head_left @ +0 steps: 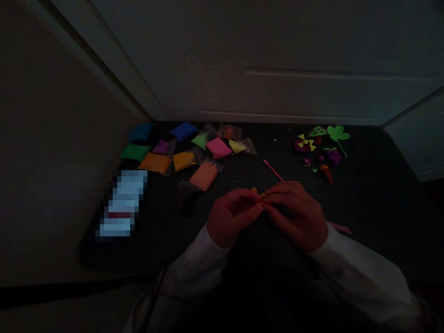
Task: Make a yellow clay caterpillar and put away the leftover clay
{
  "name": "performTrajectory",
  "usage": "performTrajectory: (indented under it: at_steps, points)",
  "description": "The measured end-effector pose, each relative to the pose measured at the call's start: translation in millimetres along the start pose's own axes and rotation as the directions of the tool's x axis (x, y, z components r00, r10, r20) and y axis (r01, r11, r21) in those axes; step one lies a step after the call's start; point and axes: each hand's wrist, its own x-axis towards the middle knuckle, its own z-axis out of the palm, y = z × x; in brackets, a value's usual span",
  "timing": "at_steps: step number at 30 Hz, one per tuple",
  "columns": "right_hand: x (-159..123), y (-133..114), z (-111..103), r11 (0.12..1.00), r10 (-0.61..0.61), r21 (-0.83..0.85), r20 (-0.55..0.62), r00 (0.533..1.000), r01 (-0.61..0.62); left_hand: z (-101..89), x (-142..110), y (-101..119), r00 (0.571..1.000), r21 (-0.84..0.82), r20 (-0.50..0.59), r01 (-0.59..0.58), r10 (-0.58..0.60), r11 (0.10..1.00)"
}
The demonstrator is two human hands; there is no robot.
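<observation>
Left hand (227,219), right hand (303,215) pinched together; contents unclear;
tabletop (381,199) open by right edge; one stick (273,170); two blue packets (183,131).

The dark tabletop (374,194) looks matt, finely ribbed. Clear, glossy plastic wraps the pink packet (218,147). That green clover shape (336,132) seems smooth (clay, to my eye). The left sleeve (204,259) is cloth; the small yellow piece (263,194) is too dim to judge from here.
</observation>
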Motion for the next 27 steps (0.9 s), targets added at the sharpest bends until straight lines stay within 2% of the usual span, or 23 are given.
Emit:
performTrajectory:
  at_steps: [5, 9, 18, 23, 27]
  points:
    - [-0.9, 0.5, 1.5, 1.000, -0.008, 0.020, 0.028, 1.000, 0.008, -1.8, 2.7, -3.9, 0.992, -0.129, 0.017, 0.126, -0.125, 0.984]
    - [-2.1, 0.2, 2.2, 0.999, -0.038, 0.031, 0.029, 0.999, 0.037, -3.5, 4.7, -6.3, 0.983, -0.253, 0.034, 0.182, -0.179, 0.950]
    - [-1.9, -1.8, 3.9, 0.995, -0.087, 0.057, 0.021, 0.996, 0.086, -3.2, 3.0, -3.4, 0.975, -0.244, 0.079, 0.222, -0.208, 0.944]
    - [-2.8, -6.4, 2.5, 0.992, 0.008, 0.123, 0.086, 0.996, -0.018, -3.9, 1.4, -2.4, 0.973, -0.184, 0.118, 0.215, -0.196, 0.959]
    - [-4.0, -8.2, 0.7, 0.987, 0.069, 0.136, 0.148, 0.987, -0.089, -5.1, 0.9, -3.1, 0.970, -0.198, 0.138, 0.226, -0.201, 0.954]
